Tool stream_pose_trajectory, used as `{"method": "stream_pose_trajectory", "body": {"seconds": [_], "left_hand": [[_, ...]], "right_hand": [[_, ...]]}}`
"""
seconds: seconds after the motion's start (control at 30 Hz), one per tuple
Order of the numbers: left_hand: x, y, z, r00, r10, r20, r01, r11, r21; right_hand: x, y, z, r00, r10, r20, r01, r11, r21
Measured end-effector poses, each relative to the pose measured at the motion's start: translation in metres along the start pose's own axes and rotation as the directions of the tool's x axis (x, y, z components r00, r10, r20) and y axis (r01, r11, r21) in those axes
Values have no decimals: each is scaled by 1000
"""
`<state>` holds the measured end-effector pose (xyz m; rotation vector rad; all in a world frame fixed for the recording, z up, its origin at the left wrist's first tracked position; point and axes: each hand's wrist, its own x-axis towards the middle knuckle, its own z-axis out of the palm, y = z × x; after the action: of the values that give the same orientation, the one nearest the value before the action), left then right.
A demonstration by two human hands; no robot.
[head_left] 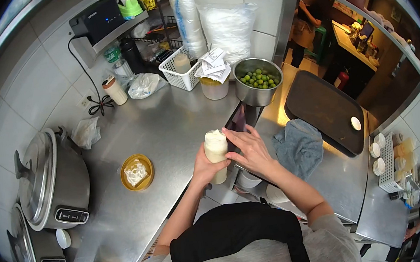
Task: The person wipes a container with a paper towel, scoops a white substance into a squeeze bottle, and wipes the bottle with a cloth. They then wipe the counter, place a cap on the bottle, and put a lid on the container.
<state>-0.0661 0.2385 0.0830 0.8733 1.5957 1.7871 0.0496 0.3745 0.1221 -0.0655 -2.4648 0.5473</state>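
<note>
A clear bottle [215,150] filled with a creamy white substance is held upright in front of my chest. My left hand [207,166] is wrapped round its lower part. My right hand [251,150] touches the bottle's right side and rim, with its fingers extended and partly spread. The white contents reach the bottle's top. On the steel counter [168,120] to the left lies a round yellow lid [136,173] with white residue inside it.
Two large cookers [53,178] stand at the left. Behind are a white basket [182,72], a tub with paper slips [215,88] and a pot of green fruit [259,81]. A blue-grey cloth [299,147] and dark tray [323,111] lie at right; people [306,23] stand beyond.
</note>
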Motion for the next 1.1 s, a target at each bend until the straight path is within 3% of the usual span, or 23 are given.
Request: {"method": "stream_pose_trajectory", "body": {"seconds": [0.07, 0.2, 0.3, 0.37, 0.43, 0.5, 0.57, 0.67, 0.73, 0.77, 0.83, 0.87, 0.9, 0.93, 1.0, 1.07, 1.1], "left_hand": [[1, -1, -3, 1000, -1, 22, 1, 1000, -1], [2, -7, -7, 999, -9, 41, 7, 999, 54], [7, -14, -7, 998, -69, 5, 69, 998, -7], [7, -11, -9, 998, -35, -43, 34, 999, -29], [6, -2, -15, 998, -27, -57, 26, 999, -26], [2, 4, -17, 998, -25, -58, 24, 1000, -12], [1, 8, -17, 997, 7, -77, -10, 999, -40], [3, 12, -2, 999, 8, -47, -11, 998, -65], [7, 10, 9, 1000, 2, 5, -1, 997, -76], [8, 10, 15, 1000, 3, 4, -2, 997, -79], [10, 11, 28, 998, -16, 58, 24, 987, -157], [9, 15, 34, 997, -5, 81, 18, 987, -162], [9, 19, 39, 997, 0, 79, 13, 987, -163], [7, 22, 42, 994, -4, 110, 22, 986, -168], [5, 18, 56, 992, 9, 127, 13, 985, -171], [3, 24, 69, 995, 49, 84, -36, 988, -149], [1, 26, 74, 995, 91, 44, -85, 989, -123]], "right_hand": [[1, 0, -12, 991, -73, 115, 95, 974, -208], [-4, 5, -29, 965, -101, 242, 177, 932, -317], [-23, 22, -26, 970, -125, 208, 186, 934, -305], [-39, 44, -29, 979, -2, 203, 58, 960, -272], [-64, 79, -32, 923, 385, 28, -301, 763, -572], [-97, 96, -44, 782, 583, -223, -577, 538, -614], [-146, 109, -31, 703, 563, -435, -694, 405, -595], [-174, 116, -25, 721, 568, -397, -687, 509, -519], [-178, 115, -25, 754, 583, -303, -657, 679, -328], [-173, 113, -28, 755, 581, -303, -655, 679, -331], [-156, 109, -28, 367, 901, -232, -926, 379, 5], [-150, 107, -24, 372, 898, -236, -923, 384, 5], [-147, 102, -18, 317, 933, -170, -800, 359, 481], [-141, 96, -10, 297, 952, -76, -494, 222, 841], [-104, 45, -8, 289, 934, 208, -231, -143, 962], [-87, 16, 0, 507, 849, 152, -188, -63, 980], [-78, 4, 10, 509, 847, 155, -190, -66, 980]]}}
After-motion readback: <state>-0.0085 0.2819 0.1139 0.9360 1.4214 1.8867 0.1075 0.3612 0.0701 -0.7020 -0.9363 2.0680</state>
